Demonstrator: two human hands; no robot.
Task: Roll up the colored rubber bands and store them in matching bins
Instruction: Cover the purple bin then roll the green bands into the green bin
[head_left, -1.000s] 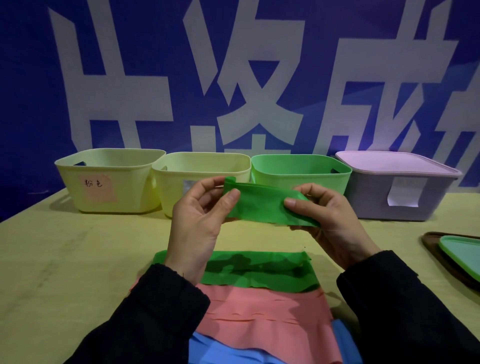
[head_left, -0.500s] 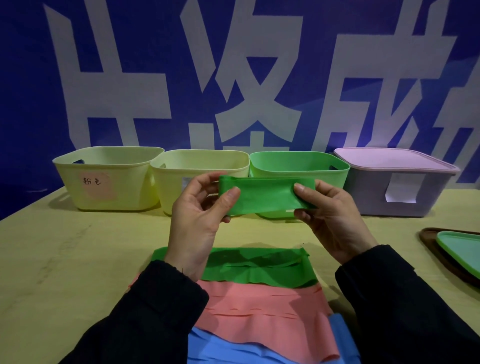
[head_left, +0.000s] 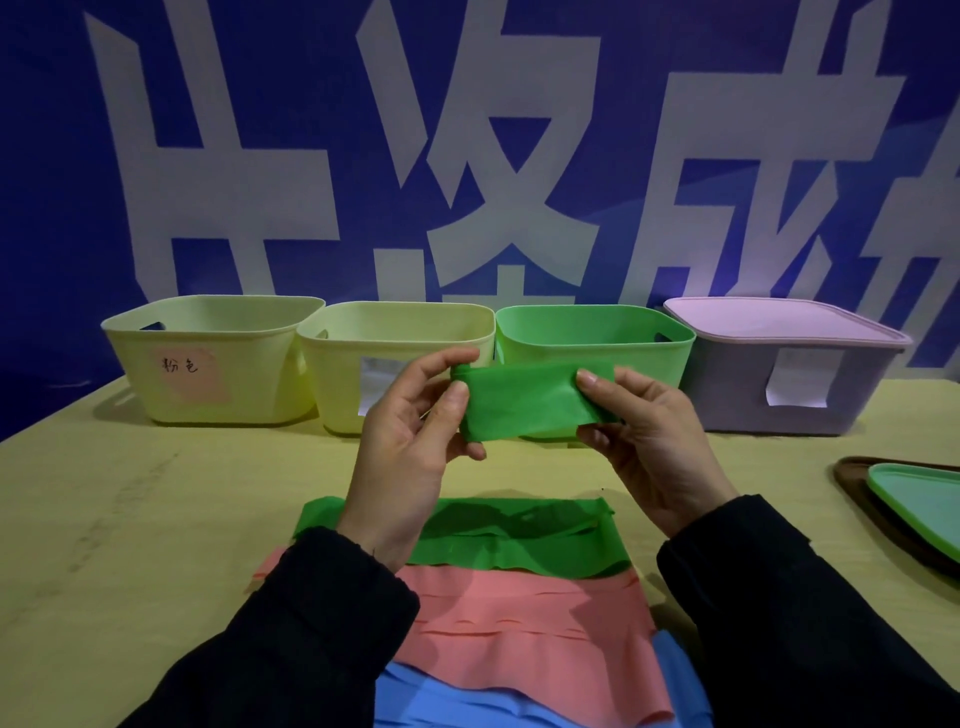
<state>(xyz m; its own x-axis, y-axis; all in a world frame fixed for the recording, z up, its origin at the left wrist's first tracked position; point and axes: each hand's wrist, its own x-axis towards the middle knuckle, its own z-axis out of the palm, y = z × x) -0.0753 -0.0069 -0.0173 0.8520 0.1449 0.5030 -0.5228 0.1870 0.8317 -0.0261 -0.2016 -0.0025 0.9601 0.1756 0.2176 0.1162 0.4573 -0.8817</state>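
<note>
Rubbery green band (head_left: 524, 400) (thin, creased) pinched between both hands.

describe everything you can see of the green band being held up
The flat green rubber band is thin, matte and faintly creased, stretched level above the table in front of the green bin. The left hand pinches its left end, which looks rolled over; the right hand pinches its right end. It touches nothing else.
</note>
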